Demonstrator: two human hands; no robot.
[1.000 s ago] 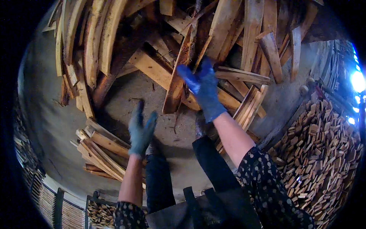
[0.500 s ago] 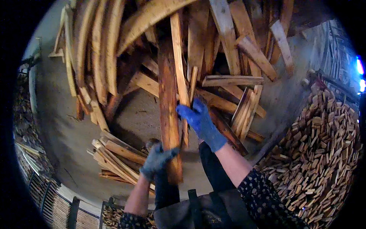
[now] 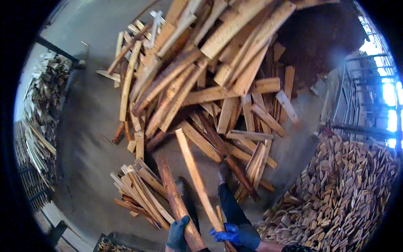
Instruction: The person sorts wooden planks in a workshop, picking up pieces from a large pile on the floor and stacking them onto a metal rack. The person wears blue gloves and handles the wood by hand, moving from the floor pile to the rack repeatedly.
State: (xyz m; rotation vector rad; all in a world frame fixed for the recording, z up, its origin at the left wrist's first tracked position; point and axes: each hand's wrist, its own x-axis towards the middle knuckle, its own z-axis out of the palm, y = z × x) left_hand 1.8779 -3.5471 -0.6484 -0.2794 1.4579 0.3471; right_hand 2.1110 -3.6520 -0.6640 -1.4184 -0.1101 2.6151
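My left hand [image 3: 177, 233], in a grey-blue glove, is closed around the lower part of a reddish-brown wooden slab [image 3: 176, 195] with a rough, bark-like face. In a brighter blue glove, my right hand [image 3: 236, 236] grips a long pale wooden slat [image 3: 195, 174] near its lower end. A shorter thin strip of wood [image 3: 219, 213] shows beside that slat at the same hand. Both long pieces point away from my body, side by side and apart. Their near ends are partly hidden by my hands and the picture's edge.
A large tangled heap of boards [image 3: 184, 90] lies ahead on the concrete floor [image 3: 90, 168]. To the left of my legs is a smaller bundle of slats [image 3: 142, 193]. A big pile of short cut wood [image 3: 336, 193] fills the right side; more scrap wood [image 3: 46, 96] stands far left.
My view has tilted up, showing more of the heap. Both hands, still holding the wood, now appear lower in the picture, and the slab and slat have spread apart.
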